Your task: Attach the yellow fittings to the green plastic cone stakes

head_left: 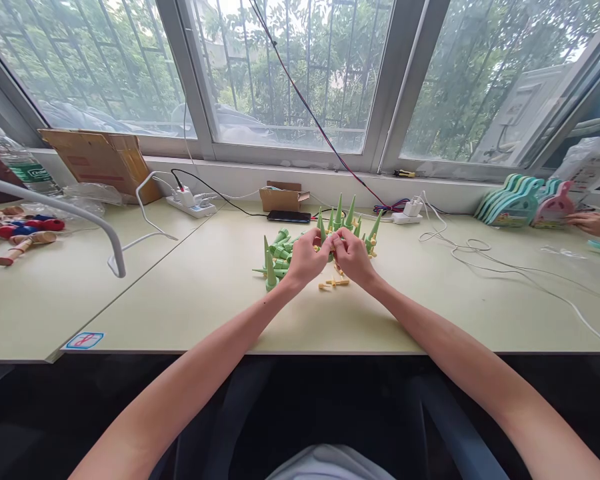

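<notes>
My left hand [309, 257] and my right hand [351, 256] meet over the table with fingertips pinched close together. Between them is a pointed green plastic cone [322, 227], its tip rising above the left fingers; its lower part is mostly hidden. To the left of my hands lies a heap of green plastic pieces [281, 252], with an upright green cone [271, 275] at its front. More green cones [350, 215] stand behind my hands, and yellow pegs [373, 244] show at the right. Small yellow pegs [337, 283] lie in front.
Behind the pieces are a dark phone [289, 217] and a small open cardboard box [281, 198]. White cables [480, 248] trail across the right side. A white metal tube [80, 200] crosses the left. Another person's hand [596, 224] is near green and pink hangers [515, 203].
</notes>
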The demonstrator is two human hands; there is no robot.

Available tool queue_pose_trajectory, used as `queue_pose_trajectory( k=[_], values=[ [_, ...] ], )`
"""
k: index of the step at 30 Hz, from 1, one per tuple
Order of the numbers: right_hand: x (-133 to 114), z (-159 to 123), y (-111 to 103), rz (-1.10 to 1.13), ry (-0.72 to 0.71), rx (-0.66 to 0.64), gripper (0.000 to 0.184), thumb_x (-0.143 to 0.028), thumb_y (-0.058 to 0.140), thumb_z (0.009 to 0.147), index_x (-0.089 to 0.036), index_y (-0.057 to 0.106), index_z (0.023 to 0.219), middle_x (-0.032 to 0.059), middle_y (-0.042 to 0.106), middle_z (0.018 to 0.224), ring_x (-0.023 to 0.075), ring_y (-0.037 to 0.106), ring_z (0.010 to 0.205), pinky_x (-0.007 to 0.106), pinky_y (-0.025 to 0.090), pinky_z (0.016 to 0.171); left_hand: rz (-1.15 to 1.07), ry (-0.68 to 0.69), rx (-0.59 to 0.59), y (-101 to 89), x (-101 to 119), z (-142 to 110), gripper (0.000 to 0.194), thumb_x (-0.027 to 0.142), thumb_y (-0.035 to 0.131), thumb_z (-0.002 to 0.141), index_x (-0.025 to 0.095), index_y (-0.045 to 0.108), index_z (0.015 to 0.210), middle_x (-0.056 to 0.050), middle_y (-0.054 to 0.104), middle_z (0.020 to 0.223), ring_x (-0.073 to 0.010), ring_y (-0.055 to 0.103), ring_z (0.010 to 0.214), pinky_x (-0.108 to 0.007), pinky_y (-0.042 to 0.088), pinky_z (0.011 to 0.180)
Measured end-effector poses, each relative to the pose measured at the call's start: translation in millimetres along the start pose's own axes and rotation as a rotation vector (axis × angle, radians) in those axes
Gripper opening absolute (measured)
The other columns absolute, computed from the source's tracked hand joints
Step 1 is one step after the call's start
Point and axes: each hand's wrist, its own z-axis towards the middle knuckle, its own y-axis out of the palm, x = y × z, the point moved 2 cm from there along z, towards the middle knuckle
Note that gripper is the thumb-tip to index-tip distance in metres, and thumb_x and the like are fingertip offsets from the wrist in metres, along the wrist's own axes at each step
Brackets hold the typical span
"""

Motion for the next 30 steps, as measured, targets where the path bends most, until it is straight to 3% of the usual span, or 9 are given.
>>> queue_pose_trajectory(
  k=[30],
  values=[
    [1.6, 1.8, -0.4, -0.013, -0.003, -0.055, 0.025, -0.037, 0.039, 0.095, -0.024, 0.042, 0.074, -0.0049, 0.044, 0.048, 0.0133, 0.045, 0.040, 0.026, 0.034, 0.046, 0.081, 0.004, -0.052, -1.4, 3.1, -1.9, 0.020, 0.037, 0.054, 0.085, 0.020, 0.053, 0.074, -0.002, 0.058, 0.070, -0.0133, 0.047, 0.057, -0.028, 0.038, 0.054]
  ],
)
